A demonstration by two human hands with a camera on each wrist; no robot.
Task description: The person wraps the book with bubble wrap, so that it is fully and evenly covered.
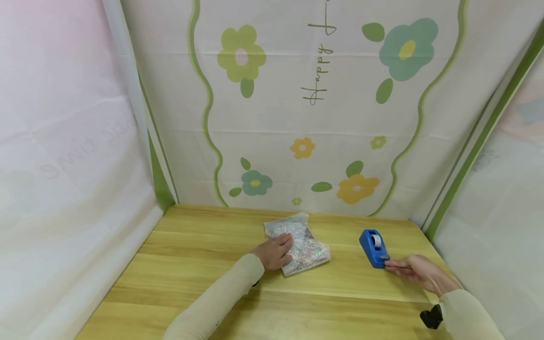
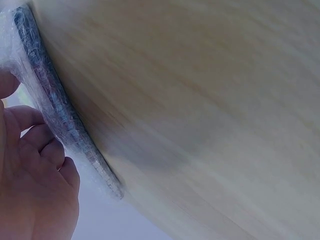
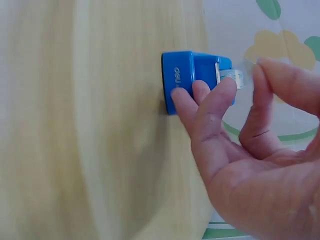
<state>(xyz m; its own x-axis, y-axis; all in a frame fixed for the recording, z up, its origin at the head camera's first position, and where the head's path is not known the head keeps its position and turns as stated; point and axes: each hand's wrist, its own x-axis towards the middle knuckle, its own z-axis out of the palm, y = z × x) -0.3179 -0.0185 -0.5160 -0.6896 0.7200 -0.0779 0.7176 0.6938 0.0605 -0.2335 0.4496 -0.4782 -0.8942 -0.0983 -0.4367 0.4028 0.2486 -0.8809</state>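
On the wooden table (image 1: 204,264), a flat package in clear bubble wrap (image 1: 312,252) lies toward the back, left of a blue tape dispenser (image 1: 370,248). My left hand (image 1: 275,252) rests on the package's left part, its fingers spread over the wrap. In the left wrist view, the wrapped package (image 2: 65,112) shows edge-on beside the fingers (image 2: 50,145). My right hand (image 1: 420,271) is at the dispenser's front end. Thumb and index finger pinch the end of the clear tape (image 3: 248,70) by the cutter, while the other fingers overlap the dispenser (image 3: 182,70) in the right wrist view.
A white cloth with printed flowers (image 1: 302,148) hangs behind the table's back edge. More cloth hangs at the left (image 1: 76,165) and right (image 1: 501,203) sides. A small black piece (image 1: 431,317) shows beside the right sleeve.
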